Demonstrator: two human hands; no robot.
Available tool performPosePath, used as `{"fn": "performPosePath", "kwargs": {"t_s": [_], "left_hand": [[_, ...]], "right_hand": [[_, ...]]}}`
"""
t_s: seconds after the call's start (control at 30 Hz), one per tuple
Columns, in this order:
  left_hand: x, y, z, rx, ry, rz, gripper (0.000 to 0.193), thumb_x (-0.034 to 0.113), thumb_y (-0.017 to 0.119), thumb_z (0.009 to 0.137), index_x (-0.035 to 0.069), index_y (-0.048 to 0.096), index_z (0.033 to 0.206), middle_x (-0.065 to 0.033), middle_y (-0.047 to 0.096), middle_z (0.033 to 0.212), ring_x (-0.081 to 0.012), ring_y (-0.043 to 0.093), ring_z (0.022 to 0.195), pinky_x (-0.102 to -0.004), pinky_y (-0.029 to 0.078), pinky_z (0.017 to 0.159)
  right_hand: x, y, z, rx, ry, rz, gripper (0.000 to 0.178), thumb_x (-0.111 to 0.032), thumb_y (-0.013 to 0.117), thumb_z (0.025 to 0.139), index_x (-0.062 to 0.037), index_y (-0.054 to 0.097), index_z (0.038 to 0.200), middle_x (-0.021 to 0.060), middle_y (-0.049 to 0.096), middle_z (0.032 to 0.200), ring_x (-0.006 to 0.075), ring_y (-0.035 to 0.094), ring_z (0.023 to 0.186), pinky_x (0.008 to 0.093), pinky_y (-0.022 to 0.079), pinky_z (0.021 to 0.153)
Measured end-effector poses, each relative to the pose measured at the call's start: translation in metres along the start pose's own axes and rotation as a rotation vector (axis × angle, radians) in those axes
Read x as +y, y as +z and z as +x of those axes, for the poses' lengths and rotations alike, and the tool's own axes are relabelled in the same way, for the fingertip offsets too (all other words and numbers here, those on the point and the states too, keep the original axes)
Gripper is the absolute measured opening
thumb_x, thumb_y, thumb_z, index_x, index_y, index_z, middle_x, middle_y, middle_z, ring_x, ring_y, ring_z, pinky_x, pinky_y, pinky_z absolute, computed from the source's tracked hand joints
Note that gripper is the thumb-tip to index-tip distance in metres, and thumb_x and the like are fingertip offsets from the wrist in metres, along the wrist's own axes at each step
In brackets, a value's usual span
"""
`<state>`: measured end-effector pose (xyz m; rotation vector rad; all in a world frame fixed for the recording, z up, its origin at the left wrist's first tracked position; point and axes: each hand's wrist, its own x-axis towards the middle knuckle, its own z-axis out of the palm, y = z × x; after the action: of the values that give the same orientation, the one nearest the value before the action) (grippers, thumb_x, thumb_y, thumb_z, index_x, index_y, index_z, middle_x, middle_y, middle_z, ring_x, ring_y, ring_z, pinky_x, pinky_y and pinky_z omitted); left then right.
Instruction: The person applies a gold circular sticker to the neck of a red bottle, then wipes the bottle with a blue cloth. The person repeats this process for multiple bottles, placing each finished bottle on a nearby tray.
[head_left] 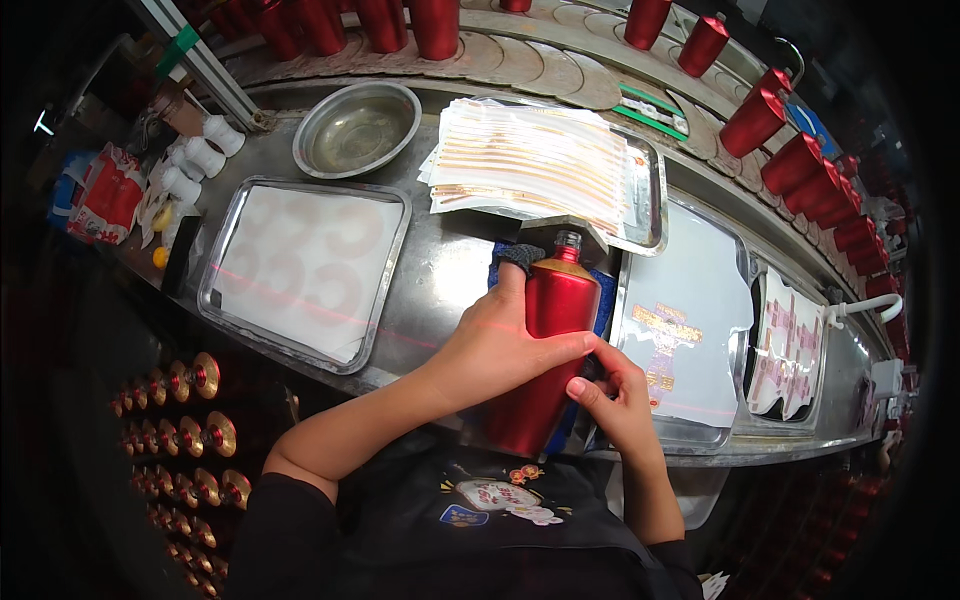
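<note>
A red bottle (563, 298) with a gold shoulder and a bare threaded neck leans toward me at the bench's front edge. My left hand (508, 335) is closed around its left side, the thumb laid across the front. A dark cover wraps a finger of that hand near the bottle's shoulder. On the bottle's right side, my right hand (622, 398) is bent, thumb and forefinger pressed against the surface close to my left thumb tip. Its other fingers are partly hidden. A blue cloth (604, 295) lies behind the bottle.
A tray (205, 290) with a white sheet lies left, below a metal bowl (358, 130). Stacked gold-striped sheets (530, 160) fill the back tray. Right are a tray with a gold-pink decal (660, 345) and patterned sheets (790, 345). Red bottles (752, 122) stand on a conveyor (480, 70).
</note>
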<state>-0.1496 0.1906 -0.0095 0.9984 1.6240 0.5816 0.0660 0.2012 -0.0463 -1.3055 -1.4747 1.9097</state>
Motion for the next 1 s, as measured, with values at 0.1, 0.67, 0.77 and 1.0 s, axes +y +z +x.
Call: {"fn": "performPosePath", "kwargs": {"t_s": [0.1, 0.67, 0.77, 1.0], "left_hand": [[-0.005, 0.0, 0.004, 0.091, 0.158, 0.031, 0.086, 0.053, 0.083, 0.079, -0.007, 0.042, 0.124, -0.0272, 0.065, 0.116, -0.0351, 0.069, 0.103, -0.0399, 0.054, 0.09], [-0.074, -0.132, 0.148, 0.816, 0.227, 0.107, 0.036, 0.008, 0.084, 0.075, -0.004, 0.051, 0.085, -0.0146, 0.072, 0.072, -0.0234, 0.071, 0.066, -0.0367, 0.054, 0.066], [-0.05, -0.134, 0.124, 0.869, 0.278, 0.261, 0.03, 0.007, 0.08, 0.077, -0.001, 0.051, 0.081, -0.0146, 0.071, 0.072, -0.0232, 0.069, 0.063, -0.0354, 0.053, 0.063], [0.061, -0.044, 0.045, 0.058, 0.729, -0.069, 0.027, 0.001, 0.074, 0.087, 0.001, 0.061, 0.111, -0.0044, 0.071, 0.084, -0.007, 0.065, 0.076, -0.0233, 0.052, 0.066]], "right_hand": [[0.0, -0.002, 0.002, -0.007, -0.02, 0.01, 0.067, -0.019, 0.079, 0.088, 0.0045, 0.051, 0.144, 0.0005, 0.062, 0.095, 0.0007, 0.048, 0.066, 0.0171, 0.038, 0.057], [-0.016, -0.012, -0.014, 0.188, 0.006, 0.026, 0.056, -0.003, 0.068, 0.092, 0.0021, 0.051, 0.145, -0.0016, 0.06, 0.087, 0.0008, 0.054, 0.069, 0.0152, 0.043, 0.062], [-0.031, -0.014, -0.005, 0.262, -0.093, -0.066, 0.052, -0.001, 0.068, 0.091, 0.0005, 0.056, 0.141, -0.0002, 0.062, 0.093, 0.0009, 0.055, 0.068, 0.0157, 0.043, 0.06], [-0.099, -0.019, 0.071, 0.021, -0.456, -0.119, 0.053, -0.004, 0.066, 0.081, 0.0005, 0.059, 0.134, 0.0022, 0.066, 0.095, -0.0009, 0.05, 0.063, 0.0193, 0.039, 0.054]]}}
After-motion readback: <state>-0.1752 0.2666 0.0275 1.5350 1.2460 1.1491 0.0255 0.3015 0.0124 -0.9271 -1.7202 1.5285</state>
